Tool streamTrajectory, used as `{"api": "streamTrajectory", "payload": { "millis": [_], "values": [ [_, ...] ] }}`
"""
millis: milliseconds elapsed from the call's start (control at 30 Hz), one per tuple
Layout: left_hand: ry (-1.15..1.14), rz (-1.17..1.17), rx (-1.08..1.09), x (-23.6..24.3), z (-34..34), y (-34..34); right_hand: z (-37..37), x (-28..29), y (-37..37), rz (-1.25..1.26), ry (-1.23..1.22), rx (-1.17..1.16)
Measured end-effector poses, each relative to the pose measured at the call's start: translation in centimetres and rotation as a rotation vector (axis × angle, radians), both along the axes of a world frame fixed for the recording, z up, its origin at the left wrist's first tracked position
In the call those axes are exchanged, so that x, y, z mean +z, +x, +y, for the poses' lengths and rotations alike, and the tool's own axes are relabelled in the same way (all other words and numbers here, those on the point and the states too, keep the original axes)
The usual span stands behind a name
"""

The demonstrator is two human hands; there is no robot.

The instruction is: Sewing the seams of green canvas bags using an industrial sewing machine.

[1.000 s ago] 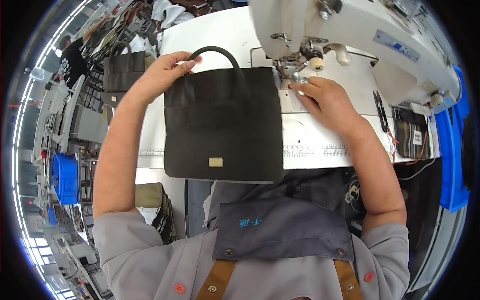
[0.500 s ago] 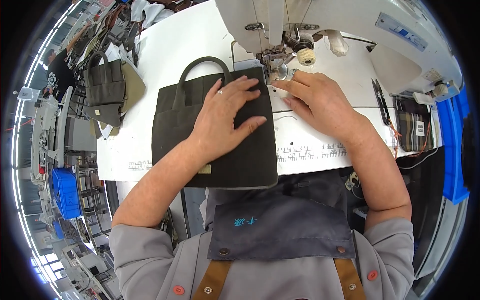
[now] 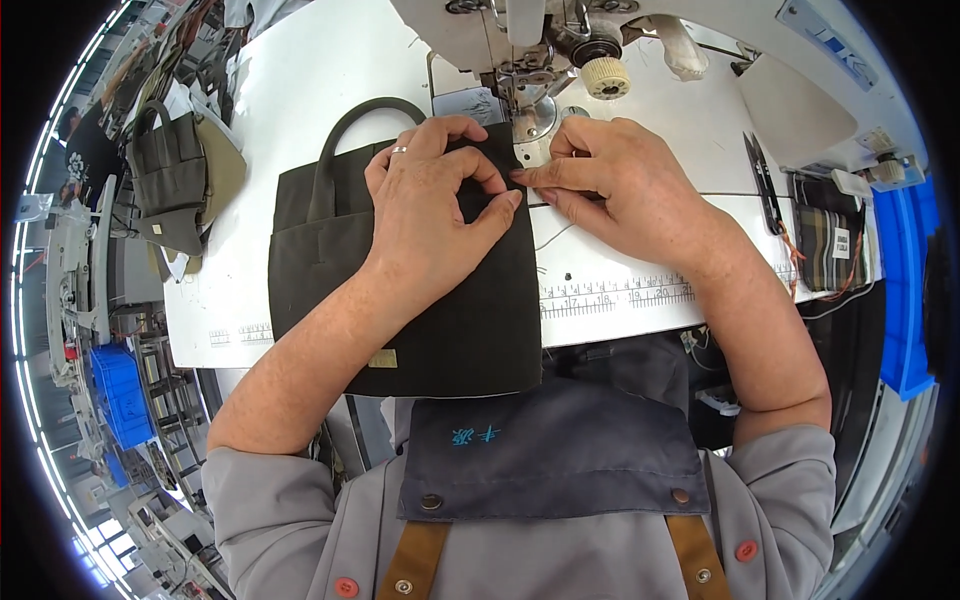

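A dark green bag (image 3: 450, 340) with an arched handle (image 3: 330, 150) lies flat before me, its right edge close to the sewing machine's presser foot area (image 3: 530, 115). On its upper right part rests my left hand (image 3: 425, 205), ring on one finger, thumb and index drawn together on the material. My right hand (image 3: 630, 185) has thumb and forefinger closed at the bag's right edge, just below the machine's metal plate. What lies between those fingertips is mostly hidden. A small pale gold tag (image 3: 383, 358) sits low on the bag.
The white sewing table (image 3: 600, 245) has a printed ruler along its front. Black scissors (image 3: 763, 185) and a striped cloth pouch (image 3: 828, 235) lie at the right. Another dark bag (image 3: 170, 175) sits at the left. A blue crate (image 3: 120, 395) stands beyond; a person works in the far left background.
The bag has slid slightly toward me, away from the needle. My left fingers have curled from a spread pose, and my right hand has drawn back from the machine to the bag's edge.
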State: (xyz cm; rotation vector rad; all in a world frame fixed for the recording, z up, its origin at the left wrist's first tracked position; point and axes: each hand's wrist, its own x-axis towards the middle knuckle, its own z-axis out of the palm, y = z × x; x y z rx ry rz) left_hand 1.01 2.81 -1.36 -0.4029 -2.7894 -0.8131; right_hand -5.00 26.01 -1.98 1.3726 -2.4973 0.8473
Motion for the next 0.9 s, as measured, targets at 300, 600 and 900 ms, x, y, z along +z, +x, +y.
{"api": "streamTrajectory", "payload": {
  "millis": [300,600,900],
  "values": [
    [-0.035,0.023,0.012,-0.4,0.3,0.1,-0.1,0.1,0.2,0.03,-0.041,-0.014],
    [-0.009,0.087,0.032,-0.9,0.1,-1.1,0.1,0.1,0.5,0.089,0.012,0.012],
    [0.022,0.026,0.068,-0.7,0.4,-1.5,0.0,0.3,0.5,0.207,0.047,0.017]
  ]
}}
